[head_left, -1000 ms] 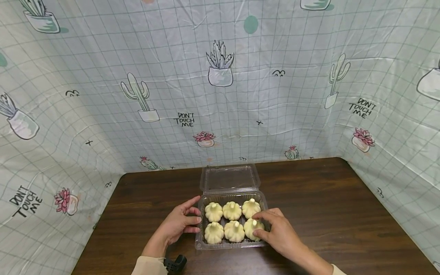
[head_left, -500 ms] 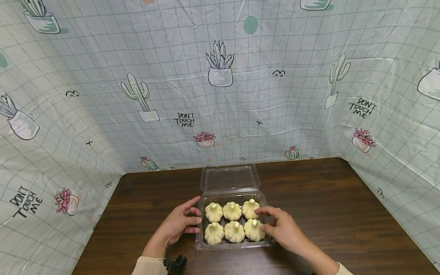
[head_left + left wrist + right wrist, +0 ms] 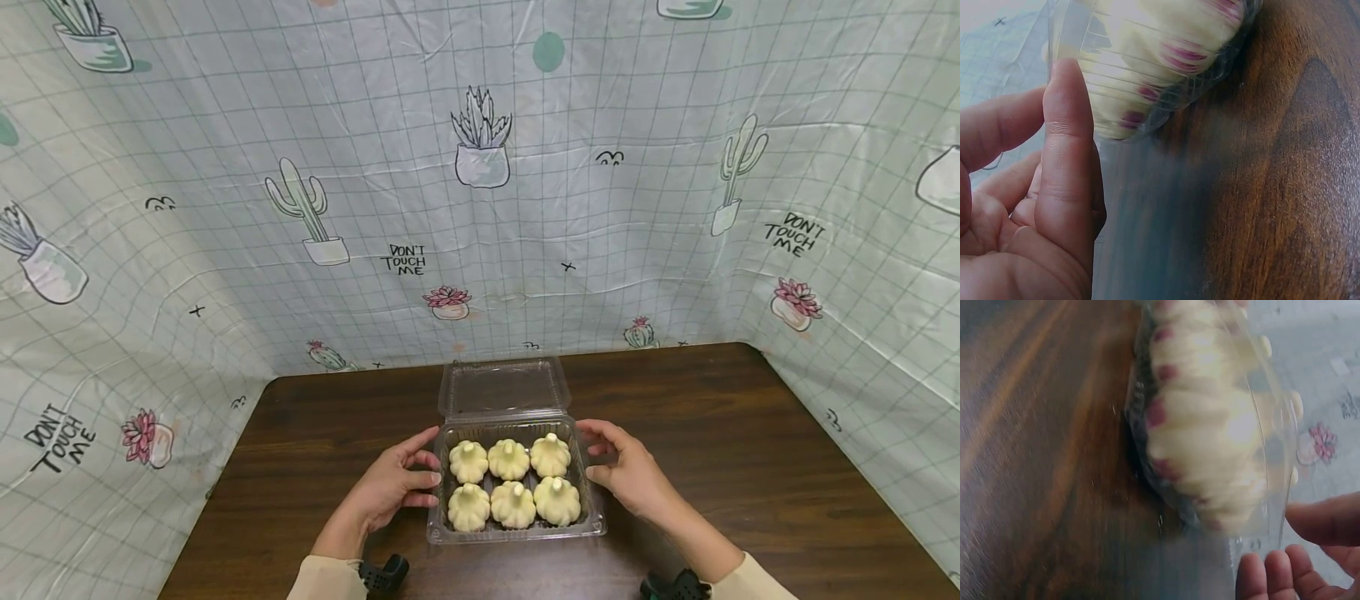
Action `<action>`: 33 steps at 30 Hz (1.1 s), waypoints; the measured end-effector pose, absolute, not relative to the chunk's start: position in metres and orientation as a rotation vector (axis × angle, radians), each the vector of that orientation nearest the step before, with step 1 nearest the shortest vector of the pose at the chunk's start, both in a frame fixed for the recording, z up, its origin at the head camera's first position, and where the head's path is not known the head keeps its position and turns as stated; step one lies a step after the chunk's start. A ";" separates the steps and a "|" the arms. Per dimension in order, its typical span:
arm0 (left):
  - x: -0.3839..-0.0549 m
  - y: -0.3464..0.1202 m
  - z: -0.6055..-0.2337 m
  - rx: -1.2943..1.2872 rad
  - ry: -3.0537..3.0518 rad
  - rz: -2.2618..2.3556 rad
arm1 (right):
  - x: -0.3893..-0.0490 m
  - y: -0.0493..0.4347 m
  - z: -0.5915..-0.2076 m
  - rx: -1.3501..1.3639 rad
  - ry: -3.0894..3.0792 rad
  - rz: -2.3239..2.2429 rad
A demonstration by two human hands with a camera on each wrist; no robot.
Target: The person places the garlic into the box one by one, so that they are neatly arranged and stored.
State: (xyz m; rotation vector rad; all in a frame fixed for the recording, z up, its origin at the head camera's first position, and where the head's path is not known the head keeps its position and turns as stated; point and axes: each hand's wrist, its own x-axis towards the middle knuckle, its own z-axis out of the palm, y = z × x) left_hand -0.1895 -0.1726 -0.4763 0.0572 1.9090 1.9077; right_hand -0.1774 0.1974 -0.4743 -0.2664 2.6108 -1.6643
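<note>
Several pale garlic bulbs [image 3: 513,505] with purple marks low on their sides sit in two rows inside a clear plastic clamshell box [image 3: 517,536]. Its hinged lid [image 3: 504,387] lies folded back toward the wall. At the box's left side, my left hand [image 3: 393,483] touches the wall with extended fingers; its straight thumb [image 3: 1067,144] rests against the clear plastic in the left wrist view. My right hand [image 3: 626,471] is at the right rim, its fingers loosely bent and off the bulbs. In the right wrist view, the thumb [image 3: 1329,520] reaches the rim.
The dark wooden table [image 3: 337,408] extends around the box on both sides. Behind and beside it hangs a grid-patterned curtain [image 3: 480,225] printed with cacti. Black straps with small devices [image 3: 384,573] are on the wrists.
My right hand has let go of the front right garlic bulb and moved right and back to the box's right rim. The left hand has stayed at the left side.
</note>
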 end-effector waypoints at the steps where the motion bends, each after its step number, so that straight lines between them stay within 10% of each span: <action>1: -0.190 -0.173 -0.476 0.059 1.910 1.906 | -0.180 0.199 -0.475 -0.272 2.579 -1.672; 33: -0.190 -0.178 -0.476 0.111 1.857 1.890 | -0.231 0.237 -0.499 -0.455 1.635 -1.717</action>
